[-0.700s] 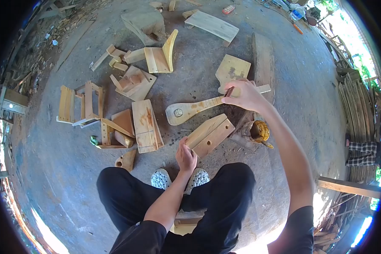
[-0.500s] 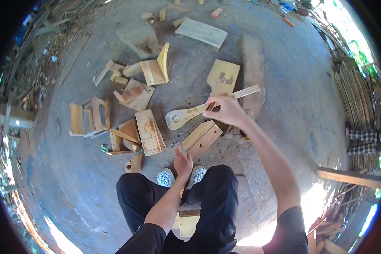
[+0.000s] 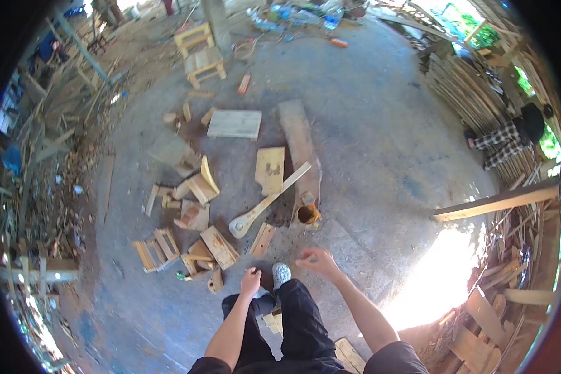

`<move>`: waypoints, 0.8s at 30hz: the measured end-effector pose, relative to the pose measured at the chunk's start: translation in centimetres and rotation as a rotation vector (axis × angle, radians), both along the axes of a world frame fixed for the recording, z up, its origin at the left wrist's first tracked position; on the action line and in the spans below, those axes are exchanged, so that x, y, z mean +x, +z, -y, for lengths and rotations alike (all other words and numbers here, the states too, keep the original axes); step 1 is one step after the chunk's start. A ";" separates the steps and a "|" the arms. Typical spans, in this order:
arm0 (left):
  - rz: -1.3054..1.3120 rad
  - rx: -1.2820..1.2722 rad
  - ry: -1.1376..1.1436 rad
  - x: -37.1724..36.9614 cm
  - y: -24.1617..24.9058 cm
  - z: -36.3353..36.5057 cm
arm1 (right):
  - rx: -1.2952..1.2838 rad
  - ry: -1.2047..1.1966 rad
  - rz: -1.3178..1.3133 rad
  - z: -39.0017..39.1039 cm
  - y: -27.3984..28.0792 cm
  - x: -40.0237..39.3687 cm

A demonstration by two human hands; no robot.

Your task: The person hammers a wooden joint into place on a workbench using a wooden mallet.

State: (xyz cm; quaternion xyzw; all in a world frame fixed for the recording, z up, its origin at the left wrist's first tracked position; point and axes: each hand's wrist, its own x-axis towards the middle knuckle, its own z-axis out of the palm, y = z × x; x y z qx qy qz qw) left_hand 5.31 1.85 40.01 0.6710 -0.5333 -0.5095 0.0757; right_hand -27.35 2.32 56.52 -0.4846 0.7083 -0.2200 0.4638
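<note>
My left hand (image 3: 250, 283) hangs in front of my left knee with its fingers curled in and nothing visible in it. My right hand (image 3: 318, 262) is in the air to the right of my shoe, fingers bent and a little apart, holding nothing. Beyond the hands, a long wooden piece with a rounded end (image 3: 246, 221) lies slantwise on the floor. Nearer me is a wooden block with holes (image 3: 262, 239). A yellowish board (image 3: 270, 169) lies by the long piece's upper part. An orange-yellow container (image 3: 309, 214) stands ahead of my right hand.
Wooden parts, among them a board (image 3: 219, 246) and a slatted frame (image 3: 156, 250), lie at left. Farther off are a pale plank (image 3: 234, 124), a long worn plank (image 3: 298, 134) and a small wooden chair (image 3: 199, 55). A person in checked trousers (image 3: 502, 142) is at right.
My view has risen and tilted forward, and my legs have straightened. My right hand has drawn back from the long wooden piece. My left hand's fingers have curled in.
</note>
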 end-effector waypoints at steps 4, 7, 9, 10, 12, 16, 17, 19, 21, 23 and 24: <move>-0.053 -0.037 -0.221 2.8 13.6 -0.5 | 0.096 -0.216 -0.055 -8.4 5.5 -4.9; 0.007 -0.061 -0.335 6.6 17.6 -2.1 | 0.165 -0.359 -0.108 -13.0 9.9 -7.7; 0.074 0.016 -0.354 8.8 19.6 -3.1 | 0.226 -0.439 -0.145 -15.9 12.2 -8.5; 0.118 0.061 -0.356 9.7 20.1 -3.5 | 0.261 -0.457 -0.188 -17.2 12.6 -8.8; 0.138 0.153 -0.460 11.1 22.0 -3.6 | 0.292 -0.492 -0.237 -20.4 12.0 -9.2; 0.151 0.136 -0.598 12.9 25.1 -3.7 | 0.507 -0.524 -0.254 -27.2 5.6 -8.9; 0.187 0.131 -0.702 13.0 25.6 -3.1 | 0.611 -0.485 -0.242 -29.0 4.7 -8.2; 0.260 0.106 -0.911 12.4 26.5 -0.8 | 0.686 -0.771 -0.149 -33.1 5.3 -5.6; 0.337 0.084 -1.120 11.8 26.9 1.0 | 0.676 -0.915 -0.026 -36.0 7.0 -3.1; 0.417 0.055 -1.323 10.5 27.1 3.2 | 0.755 -1.019 -0.006 -39.9 3.4 -1.2; 0.461 0.042 -1.428 10.2 26.7 4.2 | 0.751 -1.039 -0.002 -39.9 4.8 -0.7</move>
